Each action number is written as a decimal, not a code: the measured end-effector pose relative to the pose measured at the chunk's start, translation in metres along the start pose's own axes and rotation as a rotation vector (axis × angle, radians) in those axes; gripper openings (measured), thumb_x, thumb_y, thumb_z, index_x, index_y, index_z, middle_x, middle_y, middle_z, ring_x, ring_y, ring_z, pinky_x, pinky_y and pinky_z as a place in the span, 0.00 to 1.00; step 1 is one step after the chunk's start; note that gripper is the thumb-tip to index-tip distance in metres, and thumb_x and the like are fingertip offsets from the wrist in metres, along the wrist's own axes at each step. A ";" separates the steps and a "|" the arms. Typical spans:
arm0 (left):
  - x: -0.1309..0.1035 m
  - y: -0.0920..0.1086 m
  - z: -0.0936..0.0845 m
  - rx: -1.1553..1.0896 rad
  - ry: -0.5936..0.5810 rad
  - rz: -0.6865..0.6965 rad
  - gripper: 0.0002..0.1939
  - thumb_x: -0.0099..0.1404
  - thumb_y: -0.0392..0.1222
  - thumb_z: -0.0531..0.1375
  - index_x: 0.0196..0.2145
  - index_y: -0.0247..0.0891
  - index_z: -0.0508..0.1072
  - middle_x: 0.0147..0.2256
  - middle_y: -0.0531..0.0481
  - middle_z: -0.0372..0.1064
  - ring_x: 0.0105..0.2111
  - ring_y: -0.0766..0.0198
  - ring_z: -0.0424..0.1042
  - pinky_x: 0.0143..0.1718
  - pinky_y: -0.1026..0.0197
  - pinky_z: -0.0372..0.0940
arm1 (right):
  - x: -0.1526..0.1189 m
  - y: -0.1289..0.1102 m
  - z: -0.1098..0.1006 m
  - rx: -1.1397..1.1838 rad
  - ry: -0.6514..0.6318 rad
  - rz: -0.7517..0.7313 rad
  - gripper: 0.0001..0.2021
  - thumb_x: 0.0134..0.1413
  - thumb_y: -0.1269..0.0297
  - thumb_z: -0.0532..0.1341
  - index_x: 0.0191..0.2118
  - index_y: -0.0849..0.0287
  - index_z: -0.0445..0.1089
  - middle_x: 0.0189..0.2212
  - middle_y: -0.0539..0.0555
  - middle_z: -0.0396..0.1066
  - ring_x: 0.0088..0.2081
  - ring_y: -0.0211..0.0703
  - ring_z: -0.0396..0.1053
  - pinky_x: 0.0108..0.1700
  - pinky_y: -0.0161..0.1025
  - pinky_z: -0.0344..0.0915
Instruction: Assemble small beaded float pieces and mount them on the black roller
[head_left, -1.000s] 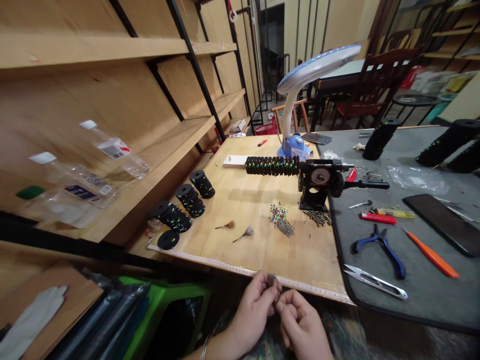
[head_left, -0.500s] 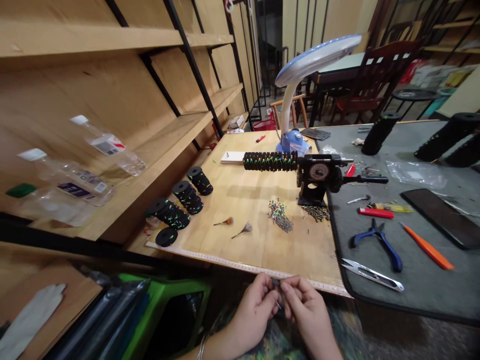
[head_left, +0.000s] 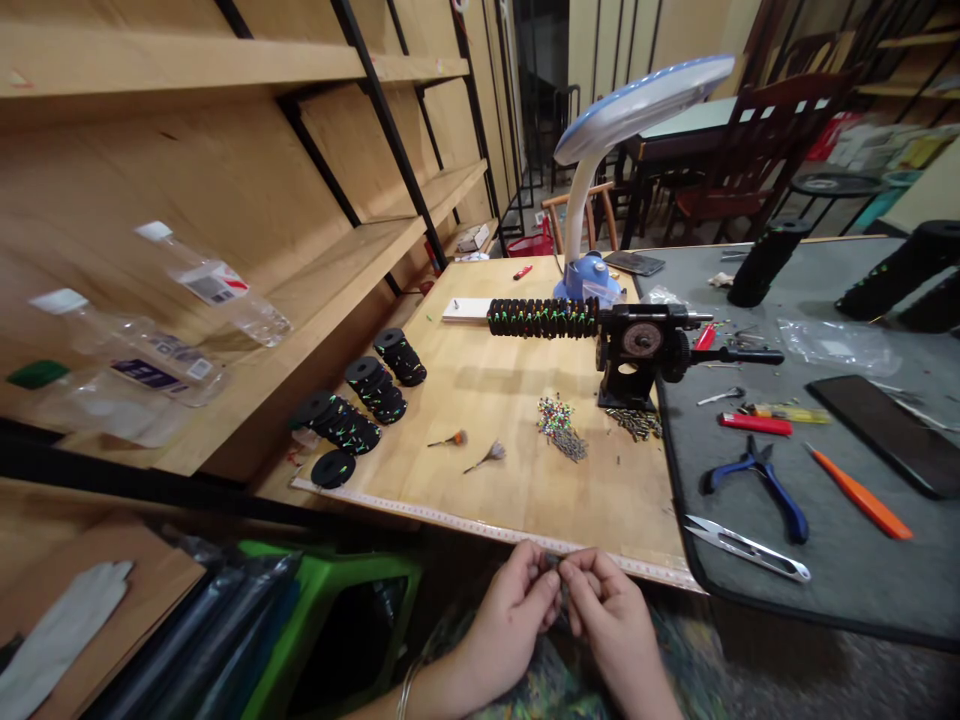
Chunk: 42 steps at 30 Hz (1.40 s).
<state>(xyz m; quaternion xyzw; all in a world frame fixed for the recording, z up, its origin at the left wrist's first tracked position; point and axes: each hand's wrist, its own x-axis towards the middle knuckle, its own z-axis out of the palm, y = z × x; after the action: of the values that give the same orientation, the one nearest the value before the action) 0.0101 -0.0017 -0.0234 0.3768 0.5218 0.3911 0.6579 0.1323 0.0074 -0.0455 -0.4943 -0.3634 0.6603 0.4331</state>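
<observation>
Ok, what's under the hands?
Patterned cloth shows below and between the left hand and right hand. What lies directly beneath the palms is covered. A small dark thing shows between the fingertips, mostly hidden; I can't tell what it is.

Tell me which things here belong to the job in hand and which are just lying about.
Likely part of the job:
small item, mostly hidden, pinched between left hand and right hand
small coloured pieces and grey parts, heaped nearest the hands

Probably just lying about:
plastic bottles
white glove
red lighter
</observation>
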 end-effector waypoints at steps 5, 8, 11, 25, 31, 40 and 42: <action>0.000 0.000 0.000 -0.061 -0.006 -0.037 0.23 0.57 0.60 0.61 0.31 0.37 0.63 0.22 0.59 0.56 0.20 0.72 0.54 0.22 0.66 0.47 | -0.001 0.002 -0.001 -0.005 -0.009 0.002 0.23 0.45 0.40 0.63 0.25 0.59 0.64 0.10 0.41 0.57 0.14 0.32 0.52 0.20 0.31 0.50; 0.000 0.001 -0.001 -0.085 0.018 -0.045 0.22 0.56 0.59 0.62 0.30 0.37 0.63 0.21 0.59 0.55 0.20 0.72 0.54 0.21 0.66 0.47 | -0.003 0.002 -0.001 -0.010 -0.016 0.020 0.24 0.44 0.39 0.63 0.26 0.58 0.64 0.10 0.41 0.57 0.14 0.31 0.50 0.19 0.30 0.47; -0.001 0.002 -0.002 -0.072 0.047 -0.040 0.22 0.56 0.59 0.61 0.28 0.38 0.61 0.21 0.60 0.54 0.20 0.72 0.53 0.21 0.66 0.47 | -0.006 0.002 -0.002 -0.041 -0.033 0.050 0.25 0.44 0.37 0.62 0.25 0.58 0.63 0.09 0.41 0.57 0.13 0.30 0.49 0.18 0.30 0.44; -0.007 -0.007 -0.012 0.410 0.141 0.242 0.08 0.67 0.42 0.52 0.31 0.39 0.61 0.28 0.54 0.59 0.30 0.65 0.60 0.33 0.62 0.58 | -0.007 0.012 0.001 -0.015 -0.139 0.210 0.29 0.38 0.32 0.61 0.24 0.56 0.59 0.06 0.40 0.58 0.09 0.26 0.45 0.14 0.28 0.39; -0.011 -0.009 -0.014 0.551 0.128 0.328 0.05 0.68 0.39 0.50 0.33 0.39 0.60 0.28 0.53 0.61 0.28 0.65 0.62 0.31 0.63 0.58 | -0.008 0.011 0.001 0.057 -0.133 0.227 0.27 0.39 0.35 0.63 0.23 0.57 0.59 0.06 0.40 0.57 0.09 0.25 0.43 0.14 0.28 0.37; -0.012 -0.009 -0.017 0.728 0.130 0.415 0.03 0.68 0.36 0.50 0.36 0.40 0.61 0.30 0.51 0.65 0.29 0.63 0.66 0.32 0.63 0.60 | -0.008 0.009 0.001 0.125 -0.105 0.261 0.27 0.38 0.37 0.65 0.23 0.57 0.60 0.06 0.39 0.57 0.09 0.24 0.42 0.15 0.28 0.35; -0.013 -0.008 -0.017 0.757 0.142 0.429 0.03 0.68 0.36 0.49 0.36 0.40 0.61 0.30 0.51 0.65 0.30 0.63 0.66 0.32 0.63 0.60 | -0.008 0.011 0.001 0.135 -0.107 0.262 0.26 0.39 0.38 0.65 0.23 0.57 0.60 0.06 0.39 0.57 0.09 0.24 0.41 0.15 0.28 0.34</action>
<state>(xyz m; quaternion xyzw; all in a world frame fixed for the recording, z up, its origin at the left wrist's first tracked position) -0.0079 -0.0150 -0.0285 0.6633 0.5821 0.3251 0.3399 0.1303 -0.0042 -0.0522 -0.4712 -0.2732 0.7596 0.3554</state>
